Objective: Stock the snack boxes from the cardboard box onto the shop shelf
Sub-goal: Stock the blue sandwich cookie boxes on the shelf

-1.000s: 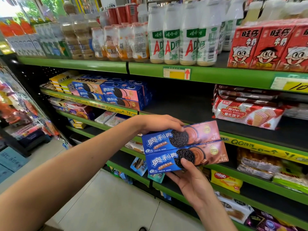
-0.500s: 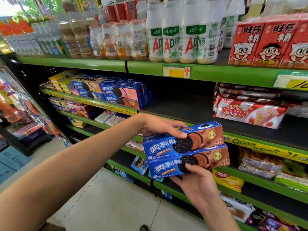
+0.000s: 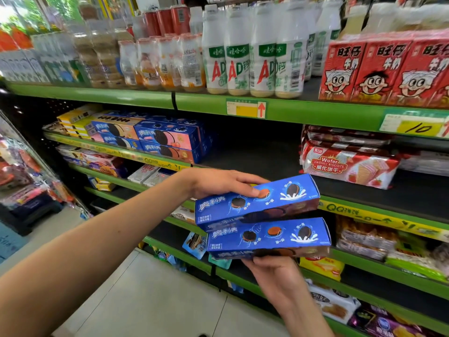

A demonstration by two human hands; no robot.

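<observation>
Two blue Oreo boxes are held stacked in the air in front of the shelving, just near of the green-edged biscuit shelf (image 3: 243, 161). The upper Oreo box (image 3: 257, 203) lies under the left hand (image 3: 218, 184), whose fingers curl over its far top edge with the thumb at the front. The lower Oreo box (image 3: 268, 235) rests on the right hand (image 3: 272, 265), which cups it from below; its fingertips are hidden behind the box, so how tightly they close cannot be seen. Both boxes are tipped so their long blue top faces show, right ends raised slightly.

On progress: part of the stocking looks done. At the left of the biscuit shelf stands a block of shelved Oreo boxes (image 3: 167, 142), stacked two high and several deep, beside yellow boxes (image 3: 73, 120) further left. To the right of that block the dark shelf floor lies bare as far as the wafer biscuit packs (image 3: 347, 166), and that gap is the likely home for the two boxes in hand. They are not yet on the shelf. The cardboard box is not in view, so how many boxes remain to be brought cannot be told.
</observation>
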